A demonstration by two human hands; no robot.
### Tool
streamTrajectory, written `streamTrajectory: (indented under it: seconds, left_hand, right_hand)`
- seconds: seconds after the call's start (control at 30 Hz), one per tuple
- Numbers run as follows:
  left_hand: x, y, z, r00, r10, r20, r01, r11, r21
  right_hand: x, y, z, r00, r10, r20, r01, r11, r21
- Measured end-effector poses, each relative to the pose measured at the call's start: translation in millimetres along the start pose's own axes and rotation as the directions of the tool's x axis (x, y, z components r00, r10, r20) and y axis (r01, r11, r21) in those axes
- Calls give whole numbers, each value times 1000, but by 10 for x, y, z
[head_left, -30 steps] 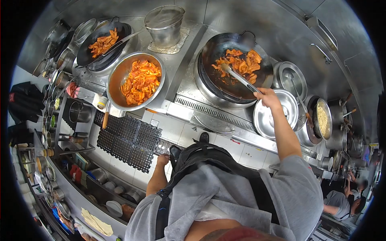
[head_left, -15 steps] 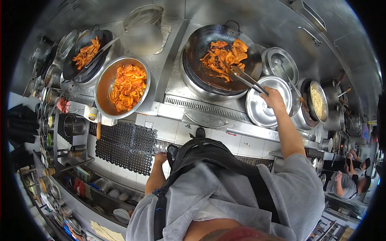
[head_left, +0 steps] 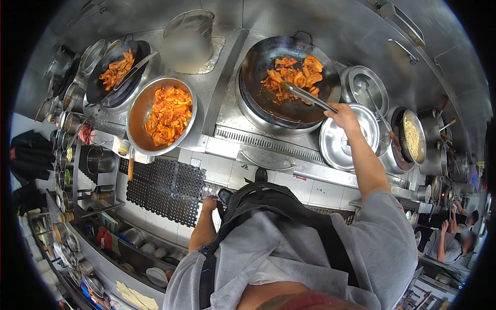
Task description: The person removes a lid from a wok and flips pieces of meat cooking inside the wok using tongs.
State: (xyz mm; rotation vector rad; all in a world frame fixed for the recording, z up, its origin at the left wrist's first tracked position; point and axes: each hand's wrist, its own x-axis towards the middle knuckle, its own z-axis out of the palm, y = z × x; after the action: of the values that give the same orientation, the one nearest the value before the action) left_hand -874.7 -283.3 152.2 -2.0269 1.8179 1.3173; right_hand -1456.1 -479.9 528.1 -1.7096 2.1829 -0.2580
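My right hand (head_left: 341, 114) is closed around metal tongs (head_left: 310, 96), reaching over the right side of a big dark wok (head_left: 253, 72). The tongs' tips touch the reddish-orange meat pieces (head_left: 311, 70) inside the wok. Below the hand lies a round steel lid (head_left: 341, 142). My left hand (head_left: 210, 202) hangs low at my side, above the floor; its fingers are mostly hidden from above. To the left of the wok, a steel bowl (head_left: 135, 126) holds more red-sauced meat (head_left: 168, 116).
Further left, a smaller wok (head_left: 95, 90) contains similar meat with a long-handled utensil across it. A strainer pot (head_left: 204, 23) stands behind. At right is a pan of noodles (head_left: 412, 137). A black mat (head_left: 160, 188) covers floor. Two people (head_left: 447, 240) are at far right.
The tongs have moved left and slightly up within the wok, now lying flatter against the meat. My right hand has shifted a little to the left with them. The view has shifted slightly.
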Motion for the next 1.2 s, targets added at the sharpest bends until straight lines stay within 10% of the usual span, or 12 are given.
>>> streamTrajectory:
  seconds: [0.13,0.2,0.27,0.47,0.67,0.73,0.87,0.93,1.2]
  left_hand:
    - [-102,41,13,994,73,82,-86,981,172]
    - [-204,189,-82,991,20,134,-53,966,251]
    - [-276,311,-157,985,-151,83,150,988,23]
    - [9,101,-82,978,-197,74,201,978,-53]
    - [6,-126,75,1000,17,-3,-17,1000,24]
    - [113,-424,277,986,-122,110,137,980,-143]
    - [-31,-297,111,978,193,79,-199,977,71]
    - [-34,-48,19,986,-162,45,158,985,71]
    - [93,144,-71,994,-112,-13,112,994,10]
  right_hand:
    - [188,-192,142,988,-116,-101,135,968,213]
    - [356,-340,179,973,135,185,-207,862,463]
    - [495,-412,309,980,138,142,-194,821,537]
    - [675,-165,483,988,156,-20,-154,985,77]
    - [408,-164,392,992,40,-118,-29,995,95]
    - [418,-238,479,999,9,-50,-2,992,129]
    - [389,-575,695,999,4,32,-4,1000,19]
    - [384,-449,824,997,-31,-74,28,999,-40]
    - [36,-188,385,997,2,-81,-3,1000,-17]
